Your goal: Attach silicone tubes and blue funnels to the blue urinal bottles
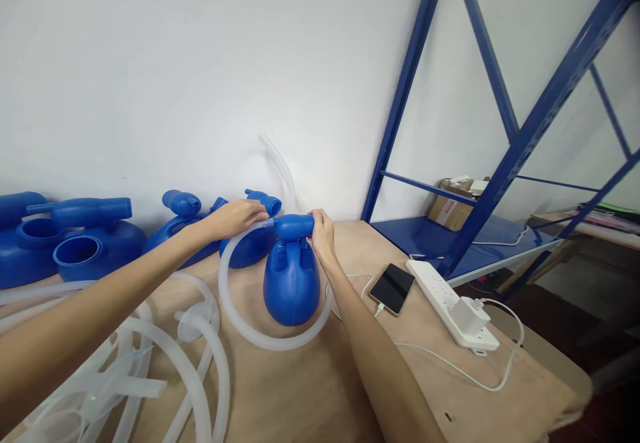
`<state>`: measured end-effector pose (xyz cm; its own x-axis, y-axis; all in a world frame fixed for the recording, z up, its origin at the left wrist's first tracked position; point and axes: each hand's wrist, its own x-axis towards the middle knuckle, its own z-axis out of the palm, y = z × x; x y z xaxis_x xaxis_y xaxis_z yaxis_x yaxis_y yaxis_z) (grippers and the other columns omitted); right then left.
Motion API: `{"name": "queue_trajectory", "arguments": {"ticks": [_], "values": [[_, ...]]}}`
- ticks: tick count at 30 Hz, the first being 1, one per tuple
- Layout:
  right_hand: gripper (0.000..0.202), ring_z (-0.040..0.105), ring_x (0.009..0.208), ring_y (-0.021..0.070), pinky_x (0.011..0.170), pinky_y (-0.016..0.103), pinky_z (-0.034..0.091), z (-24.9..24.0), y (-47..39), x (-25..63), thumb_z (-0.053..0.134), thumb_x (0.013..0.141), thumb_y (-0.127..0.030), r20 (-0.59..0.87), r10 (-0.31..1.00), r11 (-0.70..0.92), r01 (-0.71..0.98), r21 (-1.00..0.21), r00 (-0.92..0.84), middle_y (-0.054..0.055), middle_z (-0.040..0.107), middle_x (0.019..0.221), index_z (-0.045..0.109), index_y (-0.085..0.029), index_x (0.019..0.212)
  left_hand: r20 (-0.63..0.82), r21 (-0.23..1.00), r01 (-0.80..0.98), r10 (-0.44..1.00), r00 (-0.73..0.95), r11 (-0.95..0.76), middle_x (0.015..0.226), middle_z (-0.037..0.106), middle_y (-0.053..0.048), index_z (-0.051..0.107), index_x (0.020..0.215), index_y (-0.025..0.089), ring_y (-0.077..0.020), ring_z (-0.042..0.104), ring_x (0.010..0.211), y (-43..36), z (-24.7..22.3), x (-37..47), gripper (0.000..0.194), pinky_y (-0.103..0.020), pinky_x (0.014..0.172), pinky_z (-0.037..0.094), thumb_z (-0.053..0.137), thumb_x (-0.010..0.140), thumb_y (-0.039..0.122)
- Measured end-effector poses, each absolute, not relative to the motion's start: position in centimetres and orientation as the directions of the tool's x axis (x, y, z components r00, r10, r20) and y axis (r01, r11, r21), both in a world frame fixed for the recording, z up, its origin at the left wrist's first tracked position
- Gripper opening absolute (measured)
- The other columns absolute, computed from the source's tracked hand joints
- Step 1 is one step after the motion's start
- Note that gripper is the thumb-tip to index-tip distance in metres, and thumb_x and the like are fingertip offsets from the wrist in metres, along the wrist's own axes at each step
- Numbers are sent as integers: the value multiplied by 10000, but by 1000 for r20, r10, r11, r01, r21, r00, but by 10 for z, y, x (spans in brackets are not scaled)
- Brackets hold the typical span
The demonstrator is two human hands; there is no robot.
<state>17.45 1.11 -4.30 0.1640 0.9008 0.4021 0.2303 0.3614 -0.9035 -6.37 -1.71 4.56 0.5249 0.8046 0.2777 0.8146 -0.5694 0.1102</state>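
Observation:
A blue plastic bottle (291, 287) with a handle stands upright on the table. Lying across its top is a blue bulb-shaped connector (293, 227). My right hand (323, 235) grips the connector's right end, fingers wrapped over it. At its narrow left end, a translucent white tube (274, 343) meets the connector. My left hand (243, 218) pinches the tube just left of that joint; how far the tube sits over the nozzle I cannot tell. The tube loops around the front of the bottle, and a length (280, 166) rises behind against the wall.
More blue bottles (100, 249) with connectors line the wall at left. Loose clear tubes (187, 369) and transparent pieces lie at front left. To the right are a phone (393, 288) on a cable, a power strip (445, 299) with a charger, and a blue metal rack (405, 96).

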Motion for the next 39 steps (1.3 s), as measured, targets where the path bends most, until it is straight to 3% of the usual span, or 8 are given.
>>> {"name": "queue_trajectory", "arguments": {"ticks": [6,11,16,19,28,34,36,39], "values": [[384,622,891,216,731,280,528,-40,11,178,427,942,-567,424,896,374,289,-881,133,17,668,909,647,-253,960,213,214,850,872,440,-481,1160,754,-108,695,1173,196,-279,685,1066,-23,39,-45,469,-340,924,497,364,986,469],[426,636,941,233,771,298,537,-42,16,181,427,941,-570,429,895,376,311,-873,122,42,709,959,677,-234,1015,212,180,878,890,405,-442,1043,747,-192,695,1053,133,-348,710,957,-25,27,-21,592,-387,831,514,450,945,661],[462,642,900,240,755,320,547,-45,20,182,388,951,-550,416,900,358,323,-876,131,62,718,934,698,-215,1016,259,152,885,882,394,-440,1044,738,-218,641,1240,118,-416,704,994,-27,21,-20,705,-418,807,504,518,908,728],[459,640,937,239,775,317,546,-45,20,183,360,956,-519,423,896,364,325,-873,134,62,721,967,706,-220,999,293,177,877,875,386,-446,976,749,-188,664,1234,146,-430,700,1000,-30,19,-22,752,-418,811,499,560,854,786],[435,632,855,232,743,310,519,-38,21,185,359,926,-495,445,888,396,300,-868,113,56,709,893,689,-215,888,304,365,807,878,368,-465,803,743,-69,748,1034,211,-323,720,847,-33,20,-18,631,-339,752,484,592,831,788],[378,622,928,212,869,300,474,-37,17,183,351,928,-457,512,853,471,270,-840,103,48,699,939,634,-211,881,221,538,759,930,293,-366,1047,774,-59,716,1257,240,-335,694,1074,-29,20,-20,716,-351,910,496,699,755,750],[363,614,909,205,850,292,464,-37,15,183,352,925,-453,529,844,495,257,-830,86,42,682,926,619,-212,871,146,592,739,944,295,-322,977,767,-41,725,1245,260,-310,707,1002,-29,24,-22,721,-339,871,508,723,724,757],[347,607,870,204,807,291,457,-37,15,183,368,920,-451,543,838,516,234,-824,61,35,661,888,612,-212,856,-32,670,713,952,305,-206,649,645,-2,747,1150,273,-236,652,632,-29,31,-24,716,-317,591,478,721,679,812]]}}
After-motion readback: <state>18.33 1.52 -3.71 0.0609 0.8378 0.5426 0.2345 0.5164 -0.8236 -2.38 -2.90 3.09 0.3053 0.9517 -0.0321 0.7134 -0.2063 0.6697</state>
